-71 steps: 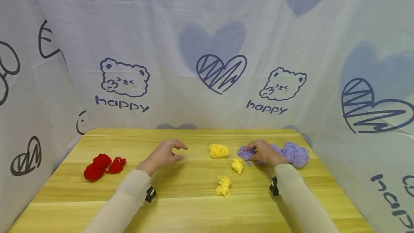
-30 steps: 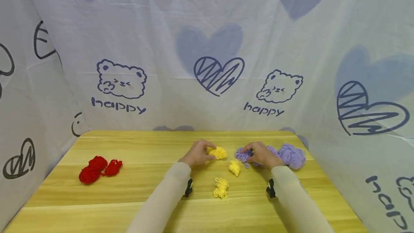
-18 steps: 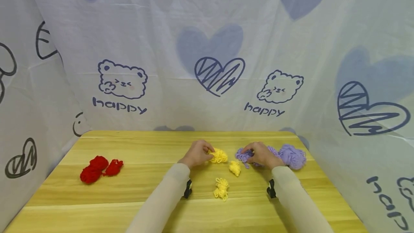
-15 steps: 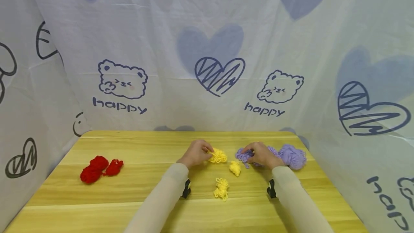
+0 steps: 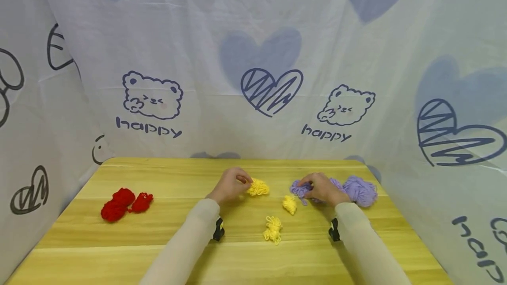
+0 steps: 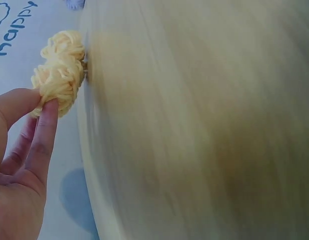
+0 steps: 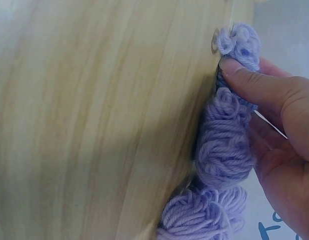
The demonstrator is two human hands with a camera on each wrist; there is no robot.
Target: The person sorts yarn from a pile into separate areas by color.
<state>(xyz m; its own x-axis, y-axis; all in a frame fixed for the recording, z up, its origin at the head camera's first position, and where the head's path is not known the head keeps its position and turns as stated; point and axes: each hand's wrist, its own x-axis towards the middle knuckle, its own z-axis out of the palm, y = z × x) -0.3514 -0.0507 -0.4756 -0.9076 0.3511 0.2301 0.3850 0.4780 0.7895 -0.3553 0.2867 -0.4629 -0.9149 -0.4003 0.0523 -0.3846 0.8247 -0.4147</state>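
In the head view, my left hand (image 5: 231, 185) pinches the left end of a yellow yarn bundle (image 5: 259, 187) by thumb and fingertips. The left wrist view shows this hold, with thumb and index finger on the looped yarn (image 6: 58, 84). My right hand (image 5: 322, 187) pinches a small purple yarn bundle (image 7: 243, 44) at the left end of a purple row. Behind it in that row lie a middle purple skein (image 7: 223, 150), partly hidden by the hand in the head view, and a bigger purple skein (image 5: 360, 191).
Two more yellow bundles sit between the hands: a small one (image 5: 289, 204) and a looped one (image 5: 273, 229) nearer the front. Red yarn balls (image 5: 118, 205) and a smaller red bundle (image 5: 141, 202) lie at the left of the wooden table (image 5: 119, 261). A printed curtain (image 5: 214, 113) hangs behind.
My left hand came from the left, took hold of the yellow bundle and has shifted it a little leftward. My right hand stays at the purple bundle.
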